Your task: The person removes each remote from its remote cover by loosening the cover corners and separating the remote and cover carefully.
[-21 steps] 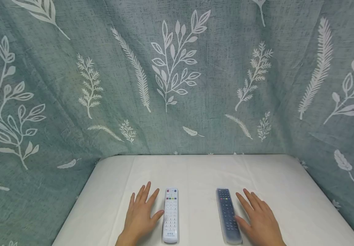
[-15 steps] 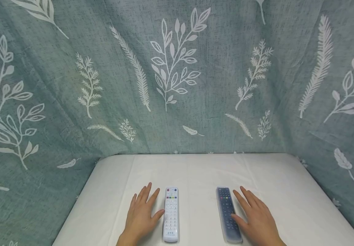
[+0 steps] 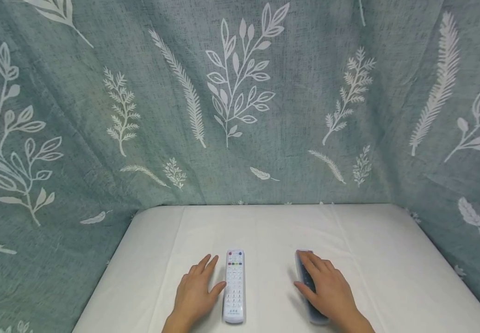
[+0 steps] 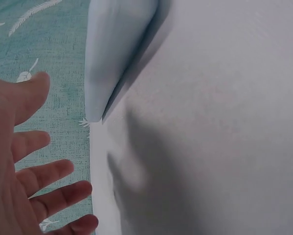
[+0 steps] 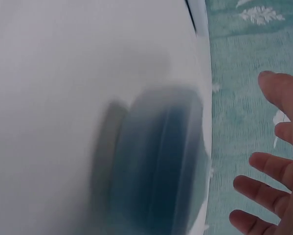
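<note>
The white remote control (image 3: 234, 289) lies on the cloth-covered desk (image 3: 264, 231). Just left of it, the left hand (image 3: 196, 293) has its fingers spread. Well to its right, the right hand (image 3: 332, 292), fingers also spread, partly covers the dark remote control (image 3: 308, 279); whether they touch cannot be told.

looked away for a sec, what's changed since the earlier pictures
The right hand moved leftward, from mostly beside the dark remote to over it. Nothing was visibly gripped or released. The left hand stayed beside the white remote; both remotes stayed in place.
</note>
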The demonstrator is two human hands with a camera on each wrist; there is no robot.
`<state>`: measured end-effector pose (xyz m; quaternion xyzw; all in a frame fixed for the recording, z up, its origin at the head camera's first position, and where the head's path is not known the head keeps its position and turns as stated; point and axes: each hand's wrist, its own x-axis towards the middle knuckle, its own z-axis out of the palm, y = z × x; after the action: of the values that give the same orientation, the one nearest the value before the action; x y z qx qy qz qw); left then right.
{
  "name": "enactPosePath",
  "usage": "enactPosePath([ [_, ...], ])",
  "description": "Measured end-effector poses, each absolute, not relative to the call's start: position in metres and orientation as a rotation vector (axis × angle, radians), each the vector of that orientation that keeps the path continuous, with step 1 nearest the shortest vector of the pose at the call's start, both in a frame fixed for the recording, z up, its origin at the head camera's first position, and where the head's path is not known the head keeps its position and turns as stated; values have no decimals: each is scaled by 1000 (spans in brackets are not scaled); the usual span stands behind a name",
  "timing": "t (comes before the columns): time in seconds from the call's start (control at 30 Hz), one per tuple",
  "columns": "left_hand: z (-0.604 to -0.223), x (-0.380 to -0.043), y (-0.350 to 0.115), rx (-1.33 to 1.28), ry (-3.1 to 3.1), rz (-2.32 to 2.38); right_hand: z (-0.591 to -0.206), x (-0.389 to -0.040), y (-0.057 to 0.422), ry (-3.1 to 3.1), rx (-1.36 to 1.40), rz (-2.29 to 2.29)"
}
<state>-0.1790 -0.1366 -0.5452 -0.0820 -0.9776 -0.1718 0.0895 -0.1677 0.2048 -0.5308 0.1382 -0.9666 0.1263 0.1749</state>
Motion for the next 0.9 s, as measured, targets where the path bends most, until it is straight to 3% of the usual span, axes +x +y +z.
enactPosePath([
  [0.9,-552,-181,-119,-173,-2955,-841,-547,-186,107,-2999,425,849],
])
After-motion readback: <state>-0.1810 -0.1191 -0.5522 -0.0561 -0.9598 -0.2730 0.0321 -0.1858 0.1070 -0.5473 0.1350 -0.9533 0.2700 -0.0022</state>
